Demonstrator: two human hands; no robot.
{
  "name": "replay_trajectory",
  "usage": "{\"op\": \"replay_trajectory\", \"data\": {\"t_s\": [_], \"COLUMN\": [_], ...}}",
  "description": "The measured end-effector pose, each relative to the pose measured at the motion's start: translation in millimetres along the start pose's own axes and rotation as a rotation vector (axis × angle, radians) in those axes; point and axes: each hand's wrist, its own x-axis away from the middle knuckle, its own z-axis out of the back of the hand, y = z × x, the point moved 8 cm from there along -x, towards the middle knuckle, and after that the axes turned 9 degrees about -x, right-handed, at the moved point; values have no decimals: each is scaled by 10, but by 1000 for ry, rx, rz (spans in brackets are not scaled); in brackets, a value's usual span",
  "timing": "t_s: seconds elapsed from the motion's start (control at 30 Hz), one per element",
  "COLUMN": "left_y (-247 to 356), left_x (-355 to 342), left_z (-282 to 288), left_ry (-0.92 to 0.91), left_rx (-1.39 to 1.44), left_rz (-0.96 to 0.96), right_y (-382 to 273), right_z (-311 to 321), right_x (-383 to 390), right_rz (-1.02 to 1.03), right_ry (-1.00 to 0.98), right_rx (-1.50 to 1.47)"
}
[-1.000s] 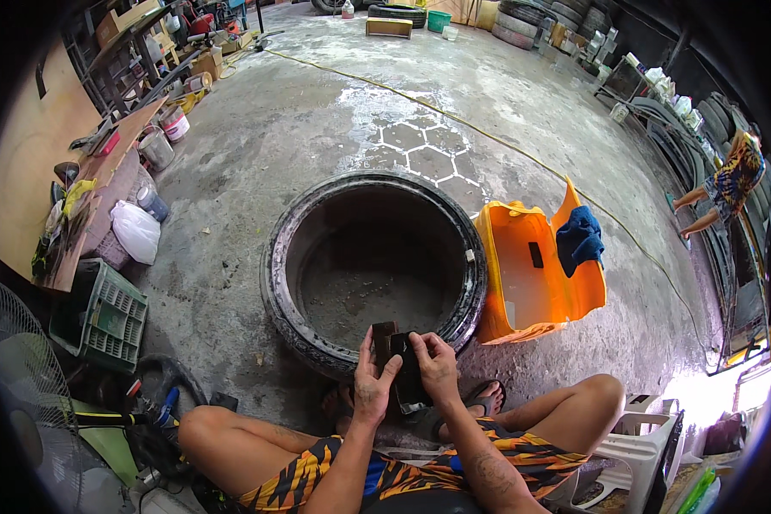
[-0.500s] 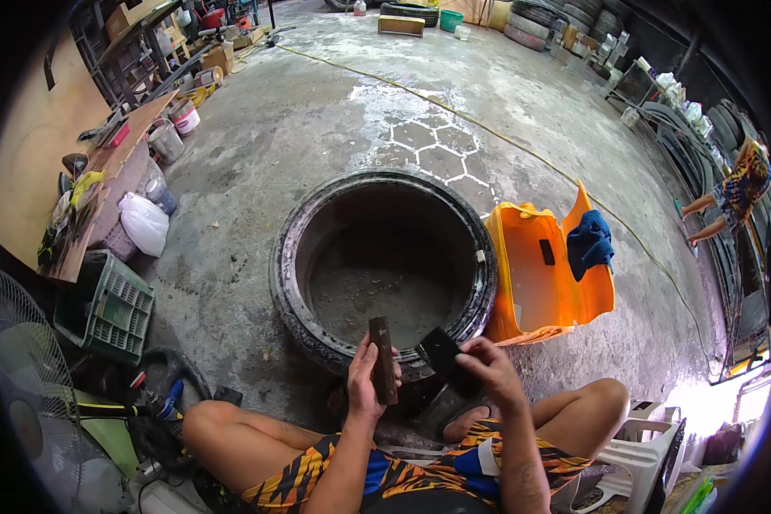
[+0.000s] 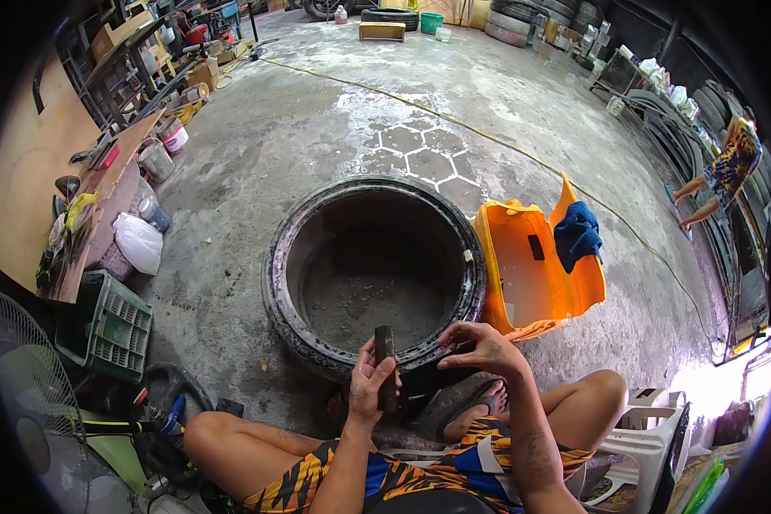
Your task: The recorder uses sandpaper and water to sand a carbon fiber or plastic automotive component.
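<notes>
My left hand (image 3: 368, 385) is wrapped round a dark brown, narrow block (image 3: 386, 360) that stands nearly upright over the near rim of a large round tub. My right hand (image 3: 481, 349) is raised just right of it, fingers curved and apart, with nothing visible in them. The dark tub (image 3: 276, 276) has a thick, scuffed rim and a grey, gritty bottom. Close on its right stands a cut-open orange jerrycan (image 3: 589, 291) with cloudy liquid inside. A navy cloth (image 3: 578, 237) hangs over its raised flap.
Left of me are a fan (image 3: 30, 368), a green crate (image 3: 116, 330) and a white plastic bag (image 3: 137, 243). A yellow hose (image 3: 522, 147) crosses the concrete floor. On the right are a white plastic chair (image 3: 647, 441) and another person (image 3: 732, 167) beside dark rubber strips.
The flat black piece has left my right hand, whose fingers have spread. My left hand has turned, its fingers now folded across the block. The view has shifted slightly.
</notes>
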Motion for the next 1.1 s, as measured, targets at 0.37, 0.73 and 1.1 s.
{"op": "replay_trajectory", "data": {"t_s": [0.37,0.73,1.1], "left_y": [106,175,90], "left_x": [-58,-33,-71], "left_z": [205,60,160], "left_ry": [175,-63,90], "left_rx": [39,315,42], "left_rz": [-19,-20,-102], "right_y": [655,451,448], "right_z": [167,108,-604], "right_x": [191,89,-255], "right_rz": [-85,-5,-113], "right_ry": [123,473,246], "right_rx": [-193,-510,-482]}}
